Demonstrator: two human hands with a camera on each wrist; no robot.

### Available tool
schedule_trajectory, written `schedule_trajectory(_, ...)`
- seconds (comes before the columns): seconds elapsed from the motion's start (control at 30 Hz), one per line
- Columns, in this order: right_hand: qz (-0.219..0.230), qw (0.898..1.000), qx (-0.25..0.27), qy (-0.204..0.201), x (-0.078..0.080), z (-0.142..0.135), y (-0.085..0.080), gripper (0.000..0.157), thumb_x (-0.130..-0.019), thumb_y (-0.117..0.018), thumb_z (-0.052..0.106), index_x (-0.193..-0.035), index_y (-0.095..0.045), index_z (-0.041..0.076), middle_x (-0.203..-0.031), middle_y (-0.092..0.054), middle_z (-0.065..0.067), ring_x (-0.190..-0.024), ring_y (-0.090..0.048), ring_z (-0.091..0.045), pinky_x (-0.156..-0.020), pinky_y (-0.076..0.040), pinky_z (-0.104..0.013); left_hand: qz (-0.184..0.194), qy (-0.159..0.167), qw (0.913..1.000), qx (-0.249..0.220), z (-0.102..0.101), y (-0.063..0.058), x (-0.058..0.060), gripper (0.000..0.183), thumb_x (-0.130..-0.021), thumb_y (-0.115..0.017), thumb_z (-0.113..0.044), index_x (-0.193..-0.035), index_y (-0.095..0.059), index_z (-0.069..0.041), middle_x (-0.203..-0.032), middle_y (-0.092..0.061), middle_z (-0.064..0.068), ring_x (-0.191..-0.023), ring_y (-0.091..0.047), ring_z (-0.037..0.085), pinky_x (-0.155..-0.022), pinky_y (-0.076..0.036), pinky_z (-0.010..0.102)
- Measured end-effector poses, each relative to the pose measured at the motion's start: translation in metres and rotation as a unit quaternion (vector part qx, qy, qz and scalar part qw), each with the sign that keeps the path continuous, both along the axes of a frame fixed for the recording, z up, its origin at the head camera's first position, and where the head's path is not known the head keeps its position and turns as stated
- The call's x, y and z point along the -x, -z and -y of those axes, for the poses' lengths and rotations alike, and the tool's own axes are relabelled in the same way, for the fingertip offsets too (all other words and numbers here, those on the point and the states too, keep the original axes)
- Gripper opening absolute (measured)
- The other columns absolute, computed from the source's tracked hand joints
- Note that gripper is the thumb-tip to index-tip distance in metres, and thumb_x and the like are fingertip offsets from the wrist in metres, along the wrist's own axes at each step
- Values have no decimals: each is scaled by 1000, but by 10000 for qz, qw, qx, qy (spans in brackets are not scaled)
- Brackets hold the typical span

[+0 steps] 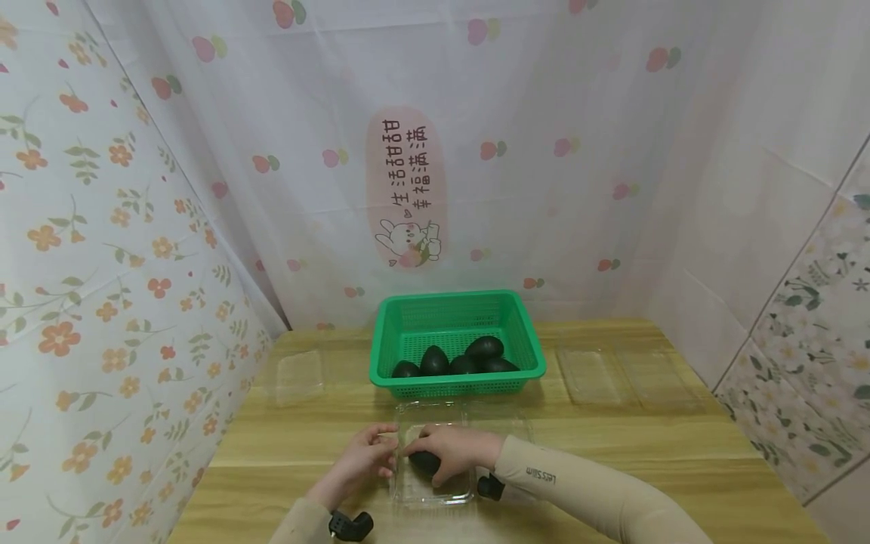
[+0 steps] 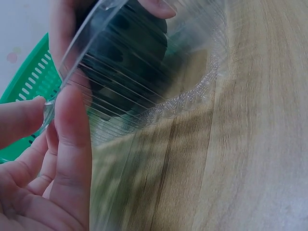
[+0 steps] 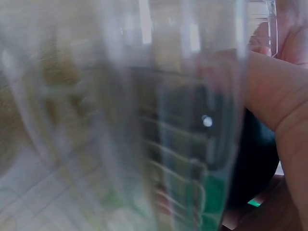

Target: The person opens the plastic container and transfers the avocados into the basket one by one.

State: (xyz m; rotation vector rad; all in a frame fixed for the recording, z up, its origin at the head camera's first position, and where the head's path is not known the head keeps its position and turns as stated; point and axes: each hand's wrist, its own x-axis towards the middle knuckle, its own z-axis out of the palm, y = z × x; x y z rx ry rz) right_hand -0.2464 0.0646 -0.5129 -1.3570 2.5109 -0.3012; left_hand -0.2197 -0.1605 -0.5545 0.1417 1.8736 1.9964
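A clear plastic clamshell box lies unfolded on the table in front of me. My right hand reaches into its left half and grips a dark avocado, fingers curled over it. In the left wrist view the avocado shows dark through the box's ribbed wall. My left hand is at the box's left side, its thumb and fingers pinching the rim, as the left wrist view shows. The box's other half blurs across the right wrist view and partly hides the avocado.
Behind the box stands a green basket holding several dark avocados. One clear plastic box is at the back left of the wooden table; another clear box lies unfolded at the back right. Patterned curtains hang around the table.
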Motion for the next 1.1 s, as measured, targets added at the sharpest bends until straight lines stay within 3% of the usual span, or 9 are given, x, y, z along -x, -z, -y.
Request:
schedule_trajectory(0.9,-61,9996,201,-199,-2,-18,-27,70,-74,-83,21,-137,-54,24,-125,-54,-2,-99,-55,-6,-80,-47,-17,122,-79,9999,-63,-2,2,0,46,-97,-56,-9,-133,-37,13,-93,-54,7,-70,-56,12,-56,-52,24)
schedule_trajectory(1.1,-114,9995,211,-215,-2,-19,-35,70,-75,-82,21,-138,-53,26,-126,-54,-3,-97,-55,-7,-75,-47,-17,171,-71,9998,-92,-2,1,1,45,-98,-55,-9,-133,-37,12,-93,-54,7,-70,-56,11,-56,-52,23)
